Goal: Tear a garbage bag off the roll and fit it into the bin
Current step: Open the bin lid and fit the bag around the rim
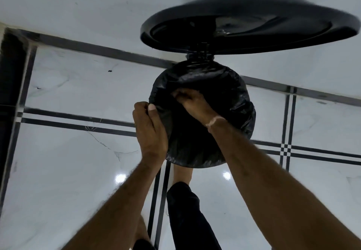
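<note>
Left hand (150, 130) grips the bag (224, 85) at the bin's (199, 56) left rim; right hand (193, 103) pinches it mid-mouth (lid (250, 23) up).

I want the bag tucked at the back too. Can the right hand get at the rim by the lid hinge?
Probably yes: the right hand grips the black plastic garbage bag just short of it, and the round black lid stands raised.

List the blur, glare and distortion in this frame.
Head view: the bin lid is smeared by motion blur; two bright spots glare on the glossy floor; the dark tile lines bow from wide-angle distortion; the left hand, right hand and garbage bag look fairly sharp.
</note>
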